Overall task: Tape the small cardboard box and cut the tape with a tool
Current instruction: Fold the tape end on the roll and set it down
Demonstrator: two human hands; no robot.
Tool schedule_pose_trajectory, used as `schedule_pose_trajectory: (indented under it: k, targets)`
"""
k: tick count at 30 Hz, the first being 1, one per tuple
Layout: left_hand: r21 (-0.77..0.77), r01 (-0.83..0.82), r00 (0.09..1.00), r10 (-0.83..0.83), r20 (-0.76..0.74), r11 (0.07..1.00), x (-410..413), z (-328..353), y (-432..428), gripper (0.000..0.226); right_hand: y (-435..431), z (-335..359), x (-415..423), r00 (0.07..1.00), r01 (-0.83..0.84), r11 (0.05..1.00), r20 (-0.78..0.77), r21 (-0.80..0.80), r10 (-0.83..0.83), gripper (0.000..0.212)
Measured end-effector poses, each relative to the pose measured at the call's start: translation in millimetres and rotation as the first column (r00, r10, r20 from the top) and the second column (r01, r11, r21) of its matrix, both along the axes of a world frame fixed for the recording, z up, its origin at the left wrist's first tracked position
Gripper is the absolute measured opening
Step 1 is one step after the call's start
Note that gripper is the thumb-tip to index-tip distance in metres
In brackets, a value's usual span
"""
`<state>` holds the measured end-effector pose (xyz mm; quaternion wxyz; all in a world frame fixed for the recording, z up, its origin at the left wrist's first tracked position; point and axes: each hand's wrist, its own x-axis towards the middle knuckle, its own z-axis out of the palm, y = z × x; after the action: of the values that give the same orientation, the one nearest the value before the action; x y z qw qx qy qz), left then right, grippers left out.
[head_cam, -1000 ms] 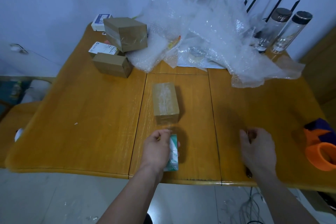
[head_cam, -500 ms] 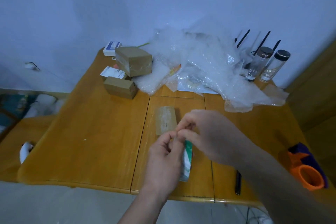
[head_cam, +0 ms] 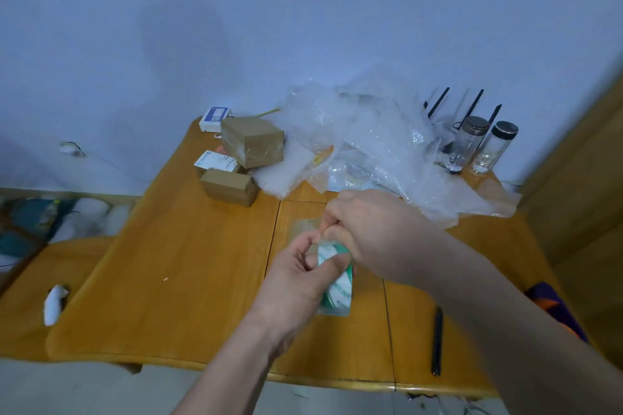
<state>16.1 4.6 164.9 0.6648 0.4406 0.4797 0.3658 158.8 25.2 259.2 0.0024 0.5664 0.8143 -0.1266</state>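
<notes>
My left hand holds a green and white tape roll upright above the table's near middle. My right hand reaches across from the right, thumb and fingers pinched on the clear tape end at the top of the roll. The small cardboard box, with shiny tape on its top, lies just beyond the hands and is mostly hidden by them. A slim black pen-like tool lies on the table to the right, under my right forearm, untouched.
The wooden table carries two more cardboard boxes and a white packet at the back left. Crumpled bubble wrap fills the back middle, two glass bottles the back right. An orange-purple object peeks out behind my right arm.
My right hand left the black tool on the table and came over to the tape roll. My left hand lifted the roll off the table. The view tilted upward.
</notes>
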Motion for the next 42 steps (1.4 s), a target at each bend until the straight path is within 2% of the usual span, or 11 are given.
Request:
schedule_pose_trajectory:
  k: [4, 9, 11, 18, 20, 22, 25, 36, 42]
  targets:
    - [0.001, -0.011, 1.0, 0.011, 0.016, 1.0, -1, -3, -4, 0.007, 0, 5, -1, 0.998, -0.008, 1.0, -0.069, 0.011, 0.009, 0.016]
    - [0.099, -0.002, 1.0, 0.002, -0.004, 0.995, 4, -6, -13, 0.012, 0, 4, 16, 0.962, 0.05, 0.999, -0.27, -0.006, -0.05, 0.011]
    - [0.133, -0.013, 0.999, 0.018, -0.037, 0.991, 6, -7, -14, 0.021, -2, 6, 22, 0.948, 0.064, 0.998, -0.31, -0.023, -0.068, 0.009]
    - [0.209, 0.029, 0.995, -0.01, -0.094, 0.977, 10, -3, -17, 0.028, 0, 13, 26, 0.971, 0.064, 0.997, -0.229, -0.043, -0.072, 0.013]
    - [0.215, 0.037, 0.995, -0.017, -0.096, 0.976, 11, -3, -18, 0.028, 0, 14, 29, 0.959, 0.065, 0.994, -0.269, -0.087, -0.086, 0.023]
    - [0.213, 0.044, 0.996, -0.026, -0.085, 0.976, 12, -2, -19, 0.028, 1, 16, 32, 0.957, 0.041, 0.992, -0.282, -0.117, -0.073, 0.021]
    - [0.205, 0.05, 0.997, -0.036, -0.072, 0.977, 14, -2, -20, 0.028, 3, 17, 35, 0.974, -0.007, 0.992, -0.227, -0.129, -0.022, 0.01]
    - [0.185, 0.047, 0.994, -0.029, -0.101, 0.982, 10, -7, -21, 0.027, 6, 13, 36, 0.997, -0.048, 0.976, -0.063, -0.212, 0.035, 0.029]
    - [0.19, 0.056, 0.993, -0.034, -0.116, 0.98, 10, -7, -20, 0.023, 8, 8, 34, 0.997, -0.068, 0.977, -0.037, -0.204, 0.062, 0.017]
